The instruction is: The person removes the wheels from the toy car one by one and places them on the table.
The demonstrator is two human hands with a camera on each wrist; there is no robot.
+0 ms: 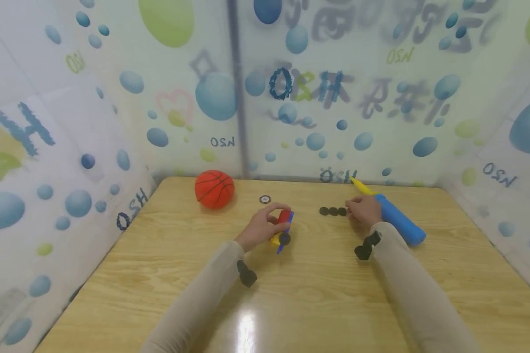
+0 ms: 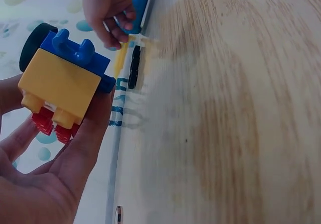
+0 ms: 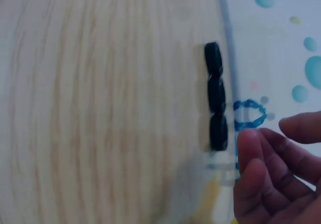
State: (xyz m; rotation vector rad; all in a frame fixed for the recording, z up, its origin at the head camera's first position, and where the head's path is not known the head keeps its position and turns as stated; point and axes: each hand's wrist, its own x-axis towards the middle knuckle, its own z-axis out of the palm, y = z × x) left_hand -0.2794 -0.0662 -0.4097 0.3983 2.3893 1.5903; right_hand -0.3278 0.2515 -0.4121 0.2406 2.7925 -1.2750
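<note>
My left hand (image 1: 261,227) grips a small block toy (image 1: 284,217) between thumb and fingers, a little above the table. In the left wrist view, the toy's yellow block (image 2: 60,83) faces the camera, with a blue piece (image 2: 75,51) along one side and red parts (image 2: 44,121) below. A black wheel (image 2: 35,47) sits at one end of it. Three black wheel-like discs (image 1: 333,211) stand in a row on the table. Just right of that row is my right hand (image 1: 364,210), fingers loosely bent; the right wrist view shows nothing between thumb and fingers.
A blue pump (image 1: 399,219) with a yellow nozzle (image 1: 359,186) lies beside my right hand. At the back left of the wooden table (image 1: 309,294) sits an orange-red ball (image 1: 214,189), and a small round badge-like disc (image 1: 265,199) lies nearby. Patterned sheets (image 1: 291,147) surround the table.
</note>
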